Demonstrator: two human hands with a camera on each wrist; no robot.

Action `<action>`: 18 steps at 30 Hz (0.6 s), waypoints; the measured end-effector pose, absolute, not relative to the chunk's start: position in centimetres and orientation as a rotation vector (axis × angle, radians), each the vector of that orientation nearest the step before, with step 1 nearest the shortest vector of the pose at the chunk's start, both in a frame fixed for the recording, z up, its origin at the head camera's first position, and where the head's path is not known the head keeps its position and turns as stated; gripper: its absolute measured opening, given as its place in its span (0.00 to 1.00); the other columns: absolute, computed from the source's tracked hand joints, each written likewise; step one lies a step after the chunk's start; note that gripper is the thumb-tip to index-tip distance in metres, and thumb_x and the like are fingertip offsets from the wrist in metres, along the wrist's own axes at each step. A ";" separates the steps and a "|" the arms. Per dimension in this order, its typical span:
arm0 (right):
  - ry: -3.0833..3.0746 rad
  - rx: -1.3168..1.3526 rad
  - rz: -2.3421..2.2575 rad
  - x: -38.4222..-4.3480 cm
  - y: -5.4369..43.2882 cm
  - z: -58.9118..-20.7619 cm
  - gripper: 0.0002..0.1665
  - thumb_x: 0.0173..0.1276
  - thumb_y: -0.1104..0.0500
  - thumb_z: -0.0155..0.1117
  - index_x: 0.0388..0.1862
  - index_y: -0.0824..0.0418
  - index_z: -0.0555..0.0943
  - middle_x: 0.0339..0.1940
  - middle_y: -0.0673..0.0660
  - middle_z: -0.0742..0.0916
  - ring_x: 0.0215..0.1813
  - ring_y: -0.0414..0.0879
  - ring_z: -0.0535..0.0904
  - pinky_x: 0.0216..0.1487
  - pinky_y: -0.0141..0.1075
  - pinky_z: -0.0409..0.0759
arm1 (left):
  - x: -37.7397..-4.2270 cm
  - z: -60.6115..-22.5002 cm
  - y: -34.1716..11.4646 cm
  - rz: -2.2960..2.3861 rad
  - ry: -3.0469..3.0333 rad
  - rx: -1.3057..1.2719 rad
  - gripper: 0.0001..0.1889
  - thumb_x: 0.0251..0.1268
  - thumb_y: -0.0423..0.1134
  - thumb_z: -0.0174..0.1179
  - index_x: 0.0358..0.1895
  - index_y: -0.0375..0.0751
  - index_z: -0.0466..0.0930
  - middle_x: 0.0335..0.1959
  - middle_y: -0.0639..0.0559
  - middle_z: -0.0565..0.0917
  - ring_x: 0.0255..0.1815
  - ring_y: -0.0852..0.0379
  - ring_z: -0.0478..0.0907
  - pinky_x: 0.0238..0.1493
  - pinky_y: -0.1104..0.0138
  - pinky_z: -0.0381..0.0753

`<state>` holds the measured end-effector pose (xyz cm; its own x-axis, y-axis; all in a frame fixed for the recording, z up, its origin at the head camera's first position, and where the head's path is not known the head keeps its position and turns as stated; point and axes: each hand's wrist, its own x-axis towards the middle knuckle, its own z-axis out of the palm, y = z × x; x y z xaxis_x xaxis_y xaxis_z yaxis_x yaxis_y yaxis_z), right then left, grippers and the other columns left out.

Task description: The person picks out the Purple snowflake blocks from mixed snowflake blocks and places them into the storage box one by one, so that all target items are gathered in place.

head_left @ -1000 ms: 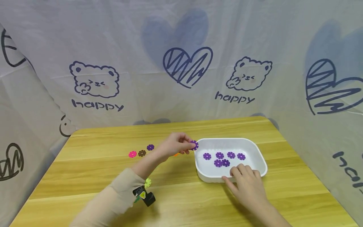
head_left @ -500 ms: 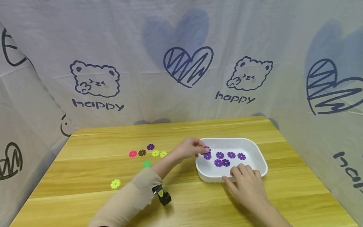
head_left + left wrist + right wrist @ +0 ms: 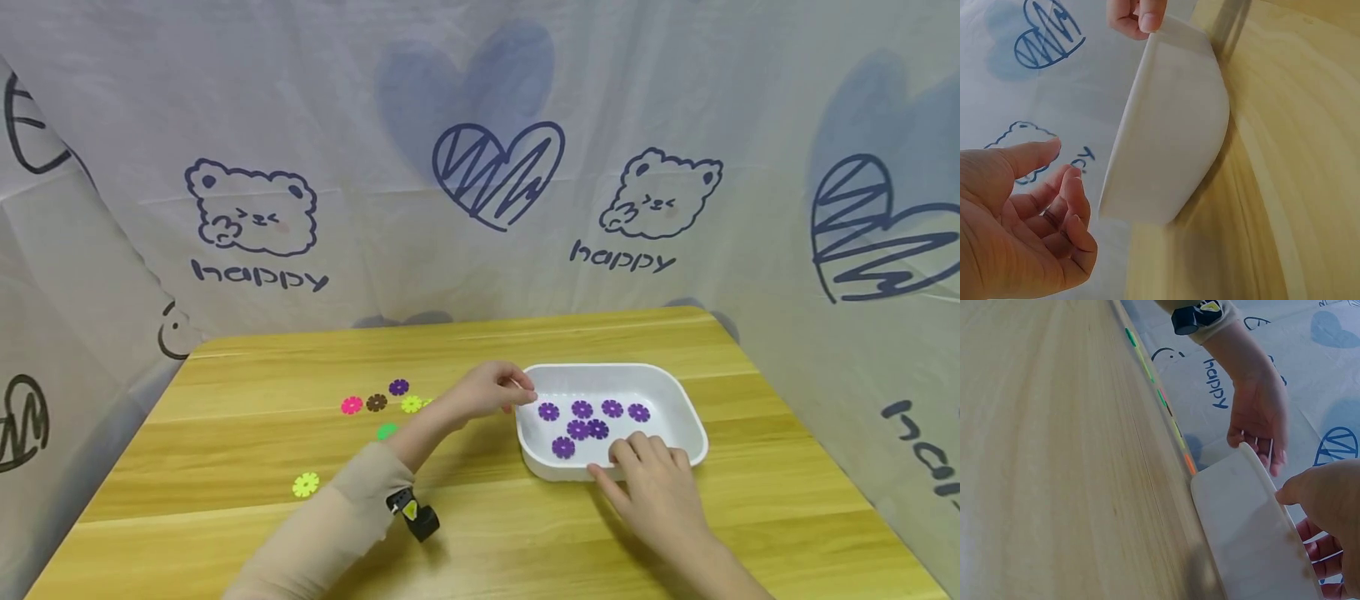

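Note:
A white plastic tray (image 3: 551, 472) stands on the table, holding several purple notched plastic discs (image 3: 564, 447) flat on its floor. My left hand (image 3: 491, 390) is at the tray's left rim. Thumb and fingertips are apart in the left wrist view, with nothing between them, and the fingers are loosely bent (image 3: 1063, 219). My right hand (image 3: 658, 487) grips the tray's near rim, thumb on the outer wall and fingers over the inside, as the right wrist view shows at the thumb (image 3: 1291, 490).
Left of the tray, on the wooden table (image 3: 487, 533), lie more notched discs: pink (image 3: 351, 405), brown (image 3: 377, 402), dark purple (image 3: 399, 387), green (image 3: 387, 432) and yellow (image 3: 305, 485). My left forearm covers part of that area. A printed cloth (image 3: 375, 125) hangs behind the table.
My left hand carried a purple disc rightward over the tray's left rim and let it go; it now lies near the tray's front. The hand has since drawn back slightly left. My right hand stayed put.

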<state>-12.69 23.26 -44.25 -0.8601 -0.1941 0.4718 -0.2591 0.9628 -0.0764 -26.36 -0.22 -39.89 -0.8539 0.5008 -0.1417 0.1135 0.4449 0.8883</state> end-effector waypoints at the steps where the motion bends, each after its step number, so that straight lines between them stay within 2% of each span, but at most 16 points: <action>1: -2.635 0.324 0.188 -12.7 23.3 -44.3 0.17 0.61 0.43 0.68 0.31 0.54 0.76 0.31 0.49 0.76 0.36 0.46 0.70 0.39 0.41 0.68 | -26.4 -39.9 -0.6 1.389 2.315 0.518 0.10 0.64 0.43 0.64 0.43 0.41 0.82 0.30 0.50 0.80 0.34 0.52 0.79 0.49 0.51 0.81; 8: -2.640 0.330 0.195 -12.7 23.3 -44.2 0.17 0.61 0.43 0.68 0.31 0.54 0.76 0.30 0.49 0.76 0.35 0.45 0.70 0.39 0.42 0.69 | -26.3 -39.6 -4.3 1.411 2.323 0.476 0.11 0.65 0.44 0.63 0.45 0.42 0.81 0.31 0.49 0.80 0.35 0.49 0.79 0.43 0.55 0.80; 12: -2.633 0.327 0.199 -12.6 23.3 -44.2 0.17 0.61 0.44 0.68 0.31 0.54 0.76 0.30 0.49 0.76 0.35 0.45 0.70 0.39 0.42 0.68 | -26.5 -39.7 -6.7 1.415 2.323 0.413 0.14 0.67 0.46 0.62 0.50 0.42 0.79 0.37 0.44 0.80 0.40 0.43 0.79 0.39 0.59 0.78; 18: -2.633 0.332 0.195 -12.7 23.3 -44.1 0.16 0.61 0.43 0.68 0.31 0.54 0.76 0.31 0.49 0.76 0.36 0.45 0.70 0.39 0.42 0.69 | -27.3 -40.9 -10.4 1.487 2.343 0.323 0.17 0.69 0.45 0.59 0.53 0.39 0.77 0.47 0.37 0.81 0.45 0.39 0.77 0.41 0.58 0.76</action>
